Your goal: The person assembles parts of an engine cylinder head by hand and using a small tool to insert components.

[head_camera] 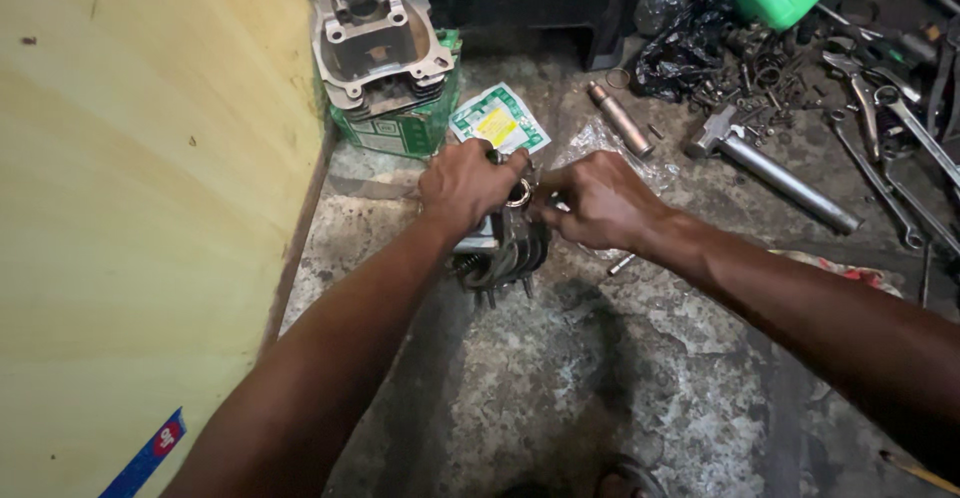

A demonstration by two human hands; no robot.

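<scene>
A yellow wall (140, 208) stands at the left, with a grey engine head (378, 43) on a green box (400, 130) beside it. The left hand (468, 186) clamps from above on a dark finned engine part (508, 248) standing on the concrete floor (560, 378). The right hand (598, 201) pinches at its top ring (519, 195), fingers together. A hammer (770, 173) and wrenches (890, 158) lie further right.
</scene>
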